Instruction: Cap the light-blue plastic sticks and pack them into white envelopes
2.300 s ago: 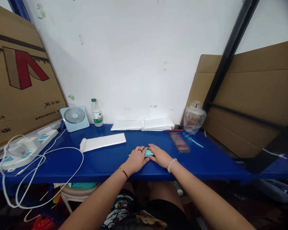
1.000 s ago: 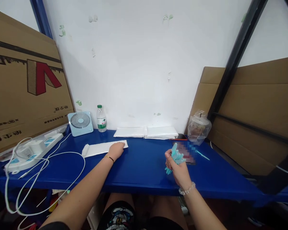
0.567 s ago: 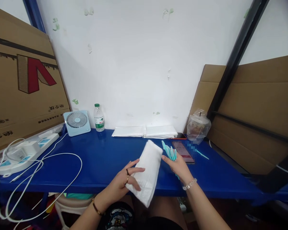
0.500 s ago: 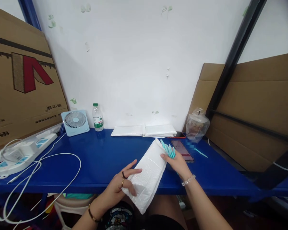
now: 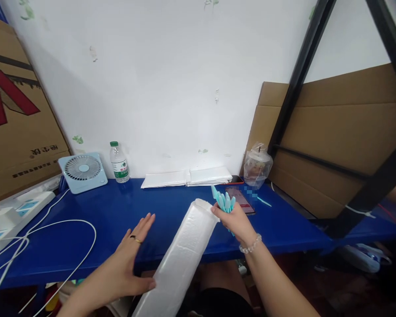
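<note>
My right hand is closed on several light-blue plastic sticks and pinches the upper end of a long white folded sheet. The sheet slants down toward my lap, past the front edge of the blue table. My left hand is open with its fingers spread, left of the sheet. Its thumb tip is at the sheet's left edge; whether it presses there I cannot tell.
Two white folded stacks lie by the wall, near a phone, a bagged cup and one blue stick. Leftward are a bottle, a fan, white cables and a power strip.
The white sheet has become longer, reaching lower toward my lap. My left hand has moved left and opened. The camera view has shifted right.
</note>
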{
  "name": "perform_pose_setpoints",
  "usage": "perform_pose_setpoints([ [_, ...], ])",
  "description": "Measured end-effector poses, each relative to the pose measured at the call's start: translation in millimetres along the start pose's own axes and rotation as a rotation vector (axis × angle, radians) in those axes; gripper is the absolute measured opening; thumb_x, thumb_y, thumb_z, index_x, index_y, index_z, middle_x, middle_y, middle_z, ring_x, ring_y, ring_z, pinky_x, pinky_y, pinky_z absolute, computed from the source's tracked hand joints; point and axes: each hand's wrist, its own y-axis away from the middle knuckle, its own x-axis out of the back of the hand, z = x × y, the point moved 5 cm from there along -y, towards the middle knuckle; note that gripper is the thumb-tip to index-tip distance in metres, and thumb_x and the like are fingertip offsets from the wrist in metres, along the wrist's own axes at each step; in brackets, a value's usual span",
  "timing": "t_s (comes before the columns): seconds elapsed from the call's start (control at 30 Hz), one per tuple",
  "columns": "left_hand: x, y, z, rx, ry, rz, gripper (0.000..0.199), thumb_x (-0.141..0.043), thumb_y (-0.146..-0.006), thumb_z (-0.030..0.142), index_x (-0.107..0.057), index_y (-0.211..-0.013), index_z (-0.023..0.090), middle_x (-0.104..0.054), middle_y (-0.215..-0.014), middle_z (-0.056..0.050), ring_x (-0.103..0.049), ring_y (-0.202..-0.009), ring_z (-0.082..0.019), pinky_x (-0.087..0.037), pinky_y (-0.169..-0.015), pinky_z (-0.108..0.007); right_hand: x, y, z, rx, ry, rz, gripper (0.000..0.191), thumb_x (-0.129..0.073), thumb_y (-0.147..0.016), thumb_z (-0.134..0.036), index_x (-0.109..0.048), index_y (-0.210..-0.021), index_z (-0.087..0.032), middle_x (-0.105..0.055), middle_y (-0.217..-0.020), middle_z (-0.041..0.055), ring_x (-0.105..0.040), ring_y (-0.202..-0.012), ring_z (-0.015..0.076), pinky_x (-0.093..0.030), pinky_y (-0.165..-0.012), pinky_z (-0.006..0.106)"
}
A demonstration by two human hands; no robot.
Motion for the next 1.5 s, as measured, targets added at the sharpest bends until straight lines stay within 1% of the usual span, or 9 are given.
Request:
perform_pose_setpoints([
  [0.1, 6.7, -13, 35, 0.064, -0.102, 0.182, 0.114, -0.069, -0.058, 0.053, 0.001, -0.145, 0.028, -0.012, -0.151, -0.009, -0.014, -0.136, -0.036, -0.013, -0.107, -0.061, -5, 4, -13, 0.071, 0.073, 0.066, 0.021, -0.065, -0.071, -0.037, -0.061, -0.069, -0.016, -0.052, -0.054, -0.0022, -0.043, -0.049, 0.0109, -0.035, -0.050, 0.025],
  [0.2, 7.8, -25, 67, 0.032, -0.101, 0.217, 0.102, -0.060, -0.069, 0.055, 0.003, -0.144, 0.030, -0.012, -0.152, -0.007, -0.013, -0.138, -0.033, -0.014, -0.108, -0.057, 1, 6, -20, 0.099, 0.064, 0.142, 0.022, -0.065, -0.071, -0.037, -0.061, -0.069, -0.016, -0.052, -0.054, -0.0018, -0.043, -0.050, 0.0115, -0.034, -0.050, 0.025],
  [0.3, 3.9, -38, 81, 0.038, -0.128, 0.280, 0.112, -0.065, -0.060, 0.060, 0.002, -0.144, 0.029, -0.012, -0.151, -0.008, -0.010, -0.137, -0.036, -0.010, -0.108, -0.059, 7, 9, -22, 0.082, -0.011, 0.168, 0.023, -0.065, -0.071, -0.038, -0.059, -0.071, -0.016, -0.046, -0.050, -0.0034, -0.037, -0.045, 0.0099, -0.030, -0.045, 0.024],
  [0.43, -17.7, -55, 85, 0.059, -0.199, 0.343, 0.120, -0.072, -0.052, 0.054, -0.002, -0.144, 0.025, -0.019, -0.148, -0.012, -0.013, -0.135, -0.040, -0.003, -0.107, -0.062, 5, 19, -26, 0.009, -0.150, 0.131, 0.024, -0.067, -0.071, -0.039, -0.056, -0.074, -0.017, -0.039, -0.046, -0.0059, -0.030, -0.040, 0.0076, -0.024, -0.039, 0.023],
  [0.67, -20.6, -66, 79, 0.106, -0.273, 0.525, 0.071, -0.055, -0.071, 0.027, -0.031, -0.137, 0.018, -0.055, -0.118, -0.013, -0.045, -0.115, -0.030, -0.004, -0.110, -0.055, 4, 25, -31, -0.069, -0.395, 0.075, 0.027, -0.070, -0.071, -0.037, -0.052, -0.077, -0.018, -0.027, -0.043, -0.0106, -0.019, -0.035, 0.0036, -0.016, -0.035, 0.020],
  [0.97, -7.9, -77, 74, 0.071, -0.146, 0.491, 0.048, -0.053, -0.066, 0.015, -0.051, -0.113, 0.023, -0.063, -0.102, -0.005, -0.055, -0.099, -0.025, -0.021, -0.105, -0.049, 38, 5, -102, 0.244, -0.785, 0.078, 0.025, -0.060, -0.081, -0.036, -0.051, -0.064, -0.019, -0.045, -0.049, -0.0050, -0.051, -0.053, 0.0107, -0.046, -0.062, 0.027],
  [1.17, -13.7, -83, 79, 0.069, 0.253, 0.500, 0.050, -0.060, -0.063, 0.020, -0.048, -0.110, 0.022, -0.061, -0.103, -0.005, -0.057, -0.093, -0.024, -0.040, -0.088, -0.040, 1, -4, -121, 0.306, -0.576, 0.017, 0.029, -0.055, -0.082, -0.044, -0.054, -0.066, -0.019, -0.066, -0.078, 0.0026, -0.058, -0.097, 0.0221, -0.042, -0.088, 0.037],
  [1.27, -15.6, -87, 76, 0.121, 0.505, 0.515, 0.047, -0.063, -0.063, 0.023, -0.047, -0.107, 0.022, -0.062, -0.094, -0.003, -0.059, -0.079, -0.020, -0.044, -0.069, -0.030, -22, -10, -126, 0.259, -0.455, -0.051, 0.024, -0.061, -0.078, -0.043, -0.061, -0.080, -0.019, -0.064, -0.099, 0.0045, -0.056, -0.095, 0.0207, -0.043, -0.082, 0.034],
  [1.5, -10.7, -89, 64, 0.165, 0.712, 0.606, 0.047, -0.067, -0.064, 0.025, -0.048, -0.106, 0.021, -0.061, -0.092, -0.001, -0.058, -0.077, -0.016, -0.043, -0.069, -0.027, -67, -24, -148, 0.202, -0.191, -0.340, 0.031, -0.066, -0.073, -0.044, -0.060, -0.094, -0.021, -0.061, -0.088, 0.0022, -0.055, -0.078, 0.0156, -0.045, -0.069, 0.030],
])
